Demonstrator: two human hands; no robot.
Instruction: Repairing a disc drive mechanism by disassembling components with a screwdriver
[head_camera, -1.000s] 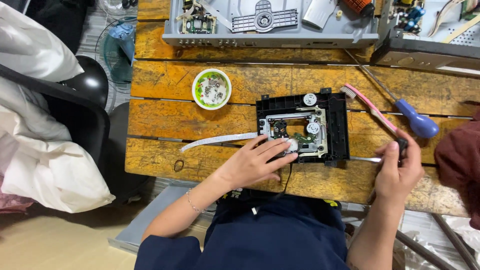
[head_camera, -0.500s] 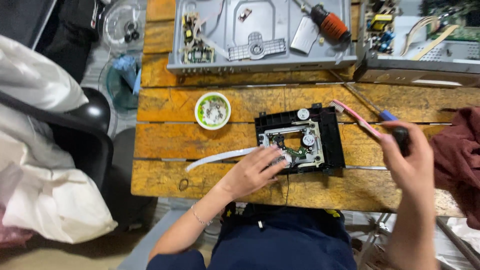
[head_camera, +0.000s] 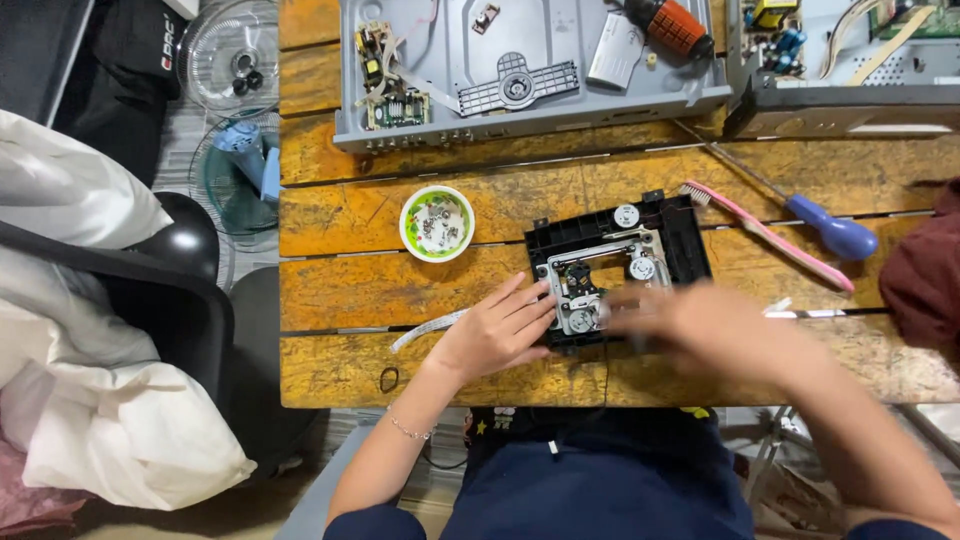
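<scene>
The disc drive mechanism, a black plastic frame holding a metal deck with small round spindles, lies flat near the middle of the worn orange wooden table. The left hand rests open at the frame's 8 o'clock corner, fingers spread flat and pressing on it, holding nothing. The right hand is a blur over the frame's 5 o'clock edge; I cannot tell how far its grip is open or whether it holds anything. The mechanism looks light, stiff and fragile, with exposed fine parts, so it is best held by the black outer frame, not the deck. A thin white ribbon cable trails toward 8 o'clock. At 10 o'clock sits a small green bowl of screws; at 3 o'clock lie a pink toothbrush and a blue-handled screwdriver.
</scene>
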